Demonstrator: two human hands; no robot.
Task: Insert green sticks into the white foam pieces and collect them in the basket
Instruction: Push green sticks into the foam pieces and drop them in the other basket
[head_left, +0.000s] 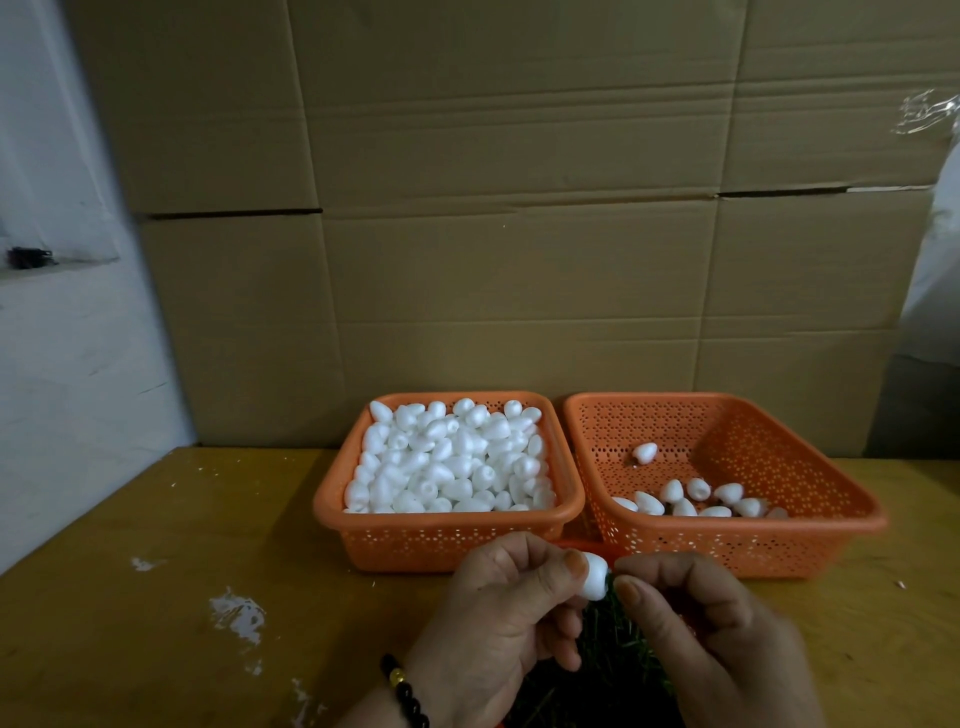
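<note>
Yellow-brown wooden table (156, 519), worn, with white paint marks (236, 613) at about 8 o'clock. At 12 o'clock, left orange basket (441, 540), full of white foam pieces (452, 457). Just beside it, at 1 o'clock, right orange basket (753, 551), rims almost touching, holding few foam pieces with sticks (691, 501). At 6 o'clock, dark pile of green sticks (608, 670), partly hidden by the hands

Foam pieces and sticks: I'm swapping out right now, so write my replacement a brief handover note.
Left hand pinches one foam piece; right hand is curled at its tip, the stick itself too small to see.
Left basket is full of plain foam pieces.
Right basket holds roughly ten finished ones.
Green sticks lie dark under the hands.
Left: finish this piece, drop it right, repeat.
</note>
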